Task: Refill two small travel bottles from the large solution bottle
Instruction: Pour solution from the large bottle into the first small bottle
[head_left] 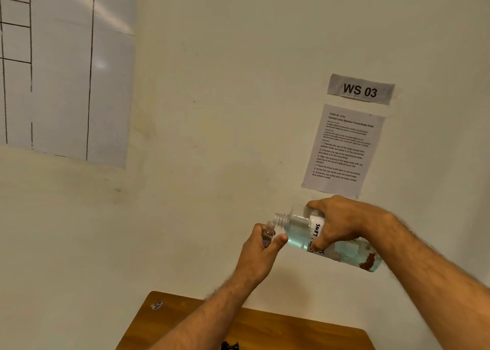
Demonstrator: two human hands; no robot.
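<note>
My right hand grips the large clear solution bottle, which lies nearly on its side in the air with pale blue liquid pooled along its lower wall. Its uncapped threaded neck points left. My left hand holds a small clear travel bottle upright, fingers and thumb wrapped round it. The small bottle's open mouth sits just below and touching the big bottle's neck. Both are held high in front of the wall, above the table. No stream of liquid can be made out. A second small bottle is not in view.
A brown wooden table fills the bottom middle, with a small sticker-like scrap near its left corner and a dark object at the bottom edge. On the wall hang a "WS 03" label, an instruction sheet and a lined chart.
</note>
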